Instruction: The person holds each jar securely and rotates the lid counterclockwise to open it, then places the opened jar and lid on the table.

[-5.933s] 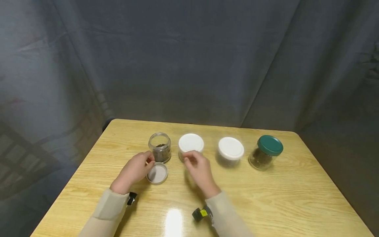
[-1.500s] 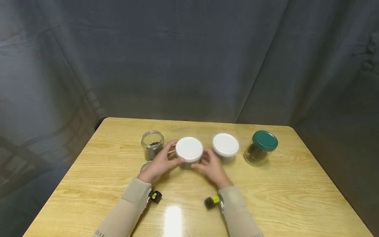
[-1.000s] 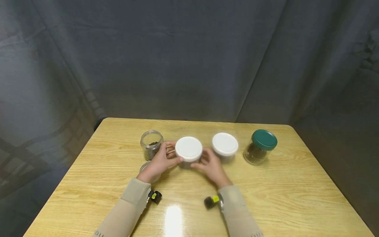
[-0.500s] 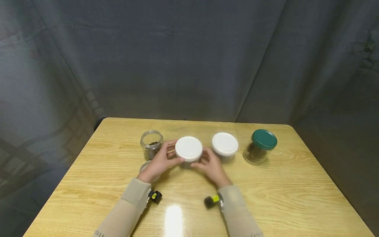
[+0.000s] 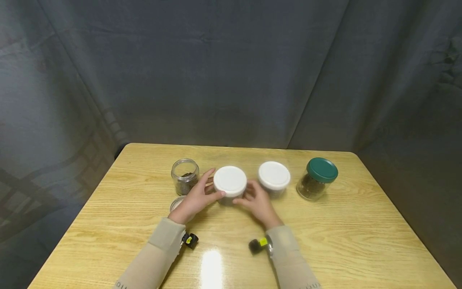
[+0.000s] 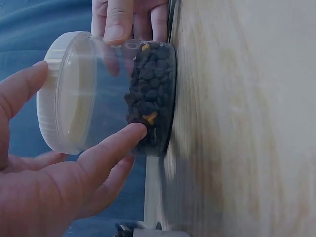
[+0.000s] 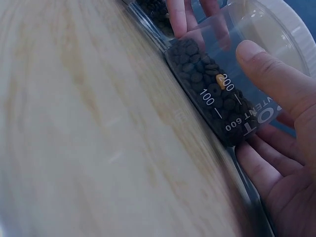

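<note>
Between the two hands, a clear plastic jar (image 6: 111,94) with a white lid (image 5: 229,179) stands upright on the wooden table. Dark, round, kibble-like pieces (image 7: 197,74) with a few orange bits fill its lower part. The left hand (image 5: 193,200) holds the jar from the left, thumb at the lid's rim and a finger (image 6: 116,145) low on the wall. From the other side the right hand (image 5: 259,204) grips the jar's body, its thumb (image 7: 261,64) on the printed wall near "200".
Left of the jar stands a lidless glass jar (image 5: 185,185) with dark contents; its lid (image 5: 175,203) lies in front, partly hidden by the left hand. Another white-lidded jar (image 5: 274,176) and a green-lidded jar (image 5: 317,182) stand to the right.
Several seconds ago the left hand was by the glass jar's lid; it has moved right to the white-lidded jar. Over the last half second its fingers shifted slightly; the right hand stays still.
</note>
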Demonstrator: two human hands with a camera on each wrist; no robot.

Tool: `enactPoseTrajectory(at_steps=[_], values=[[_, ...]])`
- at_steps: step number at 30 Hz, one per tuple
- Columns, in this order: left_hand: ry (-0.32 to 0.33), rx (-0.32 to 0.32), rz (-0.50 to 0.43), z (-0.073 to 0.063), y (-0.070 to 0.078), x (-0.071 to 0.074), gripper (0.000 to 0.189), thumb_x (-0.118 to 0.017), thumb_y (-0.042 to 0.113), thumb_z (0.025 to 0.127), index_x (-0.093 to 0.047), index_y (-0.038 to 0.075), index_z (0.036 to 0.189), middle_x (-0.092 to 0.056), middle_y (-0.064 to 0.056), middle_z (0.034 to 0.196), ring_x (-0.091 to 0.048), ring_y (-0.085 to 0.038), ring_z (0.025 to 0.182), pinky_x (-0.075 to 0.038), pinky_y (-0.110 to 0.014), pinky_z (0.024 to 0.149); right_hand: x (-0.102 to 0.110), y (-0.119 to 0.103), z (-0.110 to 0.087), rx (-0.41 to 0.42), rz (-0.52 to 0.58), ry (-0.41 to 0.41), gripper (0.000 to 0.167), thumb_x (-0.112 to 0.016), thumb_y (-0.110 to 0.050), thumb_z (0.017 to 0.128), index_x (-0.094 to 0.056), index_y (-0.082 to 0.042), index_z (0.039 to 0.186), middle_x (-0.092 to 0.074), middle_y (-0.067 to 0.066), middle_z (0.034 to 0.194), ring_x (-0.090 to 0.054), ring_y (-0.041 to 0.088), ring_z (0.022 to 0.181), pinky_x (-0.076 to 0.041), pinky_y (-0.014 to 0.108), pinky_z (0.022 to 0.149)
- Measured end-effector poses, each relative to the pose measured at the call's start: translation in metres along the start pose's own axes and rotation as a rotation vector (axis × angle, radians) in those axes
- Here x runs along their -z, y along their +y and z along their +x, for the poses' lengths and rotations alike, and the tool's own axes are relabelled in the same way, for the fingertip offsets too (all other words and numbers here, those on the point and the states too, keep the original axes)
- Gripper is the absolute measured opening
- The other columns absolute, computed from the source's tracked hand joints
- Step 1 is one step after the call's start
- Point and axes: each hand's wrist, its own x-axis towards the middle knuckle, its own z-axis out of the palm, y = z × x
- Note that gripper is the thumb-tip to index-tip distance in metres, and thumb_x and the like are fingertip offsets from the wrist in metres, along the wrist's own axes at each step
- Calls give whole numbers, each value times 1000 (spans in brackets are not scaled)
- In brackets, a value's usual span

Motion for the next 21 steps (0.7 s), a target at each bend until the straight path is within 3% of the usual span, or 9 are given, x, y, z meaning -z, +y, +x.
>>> enactPoseTrajectory(at_steps=[5,9,16,21], values=[[-13,-21,-11,-1,-1,0,84,-78,15,90,-29,18,159,-35,-15,157,-37,-41,144,-44,-49,112,0,-1,-1,0,7,1,71,-86,0,74,-52,4,136,-54,24,141,-52,41,132,-47,42,109],[-5,-36,-52,0,-2,-1,79,-79,9,89,-32,14,153,-38,-17,153,-41,-40,141,-45,-45,111,0,-2,-1,-7,9,0,71,-86,0,74,-52,3,136,-54,24,141,-52,40,132,-47,42,109],[50,13,-53,0,-1,-2,69,-79,10,89,-32,2,139,-38,-25,154,-44,-38,140,-48,-41,108,0,-1,-1,1,14,4,69,-85,1,75,-52,4,136,-54,25,141,-53,41,132,-47,42,108],[53,10,4,0,0,-2,86,-79,17,90,-22,9,154,-37,-25,154,-43,-40,140,-45,-48,111,0,-3,-2,-7,12,0,70,-86,1,74,-53,3,136,-54,24,141,-53,40,132,-47,41,108]])
